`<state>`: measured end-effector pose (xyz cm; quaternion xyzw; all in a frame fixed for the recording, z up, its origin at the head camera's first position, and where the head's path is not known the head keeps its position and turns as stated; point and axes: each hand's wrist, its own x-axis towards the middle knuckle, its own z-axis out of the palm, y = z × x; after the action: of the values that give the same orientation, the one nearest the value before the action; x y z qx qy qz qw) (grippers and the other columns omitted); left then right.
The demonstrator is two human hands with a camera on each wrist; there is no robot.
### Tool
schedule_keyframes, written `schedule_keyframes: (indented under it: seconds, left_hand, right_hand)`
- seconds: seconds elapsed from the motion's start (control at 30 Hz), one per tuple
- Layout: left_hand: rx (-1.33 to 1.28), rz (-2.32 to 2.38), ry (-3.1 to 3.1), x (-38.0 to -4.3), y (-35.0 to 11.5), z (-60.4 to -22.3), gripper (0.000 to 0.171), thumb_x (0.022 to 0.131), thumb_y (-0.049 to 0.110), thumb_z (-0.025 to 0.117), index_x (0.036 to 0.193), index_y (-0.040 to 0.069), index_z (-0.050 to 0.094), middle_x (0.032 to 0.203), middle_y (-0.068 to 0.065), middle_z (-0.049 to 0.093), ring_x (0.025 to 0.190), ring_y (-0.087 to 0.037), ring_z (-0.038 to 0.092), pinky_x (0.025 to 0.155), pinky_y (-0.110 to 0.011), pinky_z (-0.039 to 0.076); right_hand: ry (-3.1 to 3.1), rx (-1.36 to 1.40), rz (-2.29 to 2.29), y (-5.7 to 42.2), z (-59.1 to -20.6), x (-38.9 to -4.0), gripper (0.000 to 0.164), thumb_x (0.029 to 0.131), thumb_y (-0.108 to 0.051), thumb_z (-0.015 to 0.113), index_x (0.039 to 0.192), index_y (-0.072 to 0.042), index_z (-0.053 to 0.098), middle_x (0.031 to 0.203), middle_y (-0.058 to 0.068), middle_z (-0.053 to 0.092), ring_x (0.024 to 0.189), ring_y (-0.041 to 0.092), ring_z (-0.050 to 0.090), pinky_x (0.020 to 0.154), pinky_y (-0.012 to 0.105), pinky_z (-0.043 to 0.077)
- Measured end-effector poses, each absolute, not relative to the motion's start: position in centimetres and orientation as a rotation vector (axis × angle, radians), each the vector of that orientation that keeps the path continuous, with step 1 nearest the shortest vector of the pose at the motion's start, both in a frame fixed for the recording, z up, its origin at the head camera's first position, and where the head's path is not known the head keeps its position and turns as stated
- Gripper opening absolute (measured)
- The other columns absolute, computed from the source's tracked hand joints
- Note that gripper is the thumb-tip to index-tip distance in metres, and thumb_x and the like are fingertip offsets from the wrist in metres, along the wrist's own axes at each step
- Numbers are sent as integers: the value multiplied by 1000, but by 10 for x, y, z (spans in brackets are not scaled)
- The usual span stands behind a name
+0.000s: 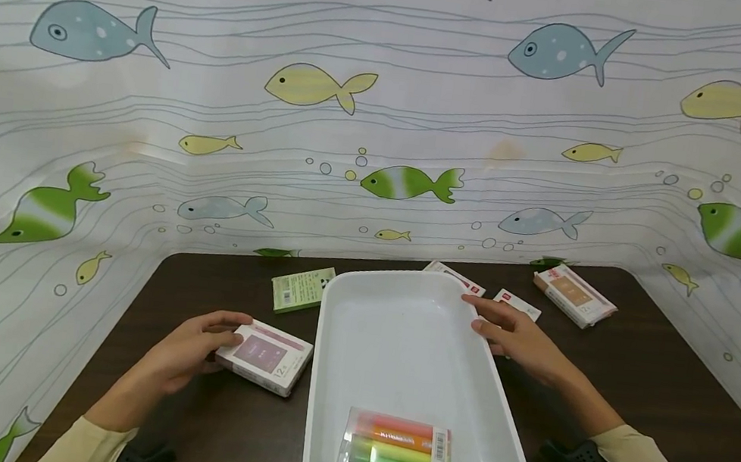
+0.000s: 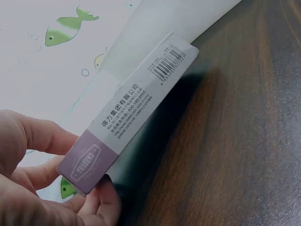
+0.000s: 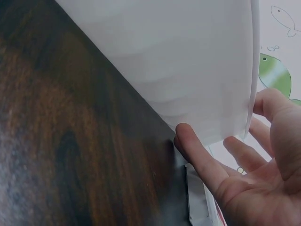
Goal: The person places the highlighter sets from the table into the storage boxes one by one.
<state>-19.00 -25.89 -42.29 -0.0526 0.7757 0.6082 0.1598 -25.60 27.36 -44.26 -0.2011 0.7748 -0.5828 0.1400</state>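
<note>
My left hand [image 1: 189, 347] holds a small white-and-purple carton [image 1: 265, 356] by its left end, thumb on top and fingers beneath. A barcode and printed text show on the carton's side [image 2: 136, 101] in the left wrist view. Just right of it stands a deep white tray [image 1: 399, 341]. My right hand [image 1: 525, 344] touches the tray's far right rim with relaxed, spread fingers; in the right wrist view its lower fingertips [image 3: 186, 134] lie near the tray's outer wall [image 3: 188, 61]. A clear pack of rainbow-coloured thick sticks [image 1: 392, 458] lies in the near end of the tray.
A green box [image 1: 300, 289] lies behind the tray's left side. Beyond its right side are two white boxes [image 1: 455, 275], partly hidden by tray and hand, and a white-and-orange box [image 1: 574, 295]. A fish-print sheet [image 1: 338, 29] borders the dark wooden table [image 1: 661, 386].
</note>
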Motion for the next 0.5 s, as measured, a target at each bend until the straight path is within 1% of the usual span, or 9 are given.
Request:
schedule_keyframes:
  seconds: [0.2,0.37,0.5]
  left_hand:
    - [-112,1769,2195,-194,-262,-421,50,105,16,58,151,2,43,147,-21,41,103,-28,58,80,-43,50]
    - [-122,1773,2198,-194,-263,-420,50,104,15,59,150,2,43,149,-23,39,105,-29,58,82,-44,50]
    - [-128,1771,2196,-192,-264,-420,51,104,14,59,150,1,43,150,-25,37,106,-30,58,82,-45,51]
  right_hand:
    - [2248,-576,-1680,276,-441,-256,52,106,-25,60,156,-22,45,152,16,44,120,38,60,84,47,58]
    - [2252,-578,-1671,275,-441,-254,52,106,-26,60,156,-24,45,153,16,43,121,38,60,84,45,58]
    - [2243,-578,-1673,273,-441,-254,52,106,-26,60,156,-24,45,153,16,43,121,38,59,84,46,58]
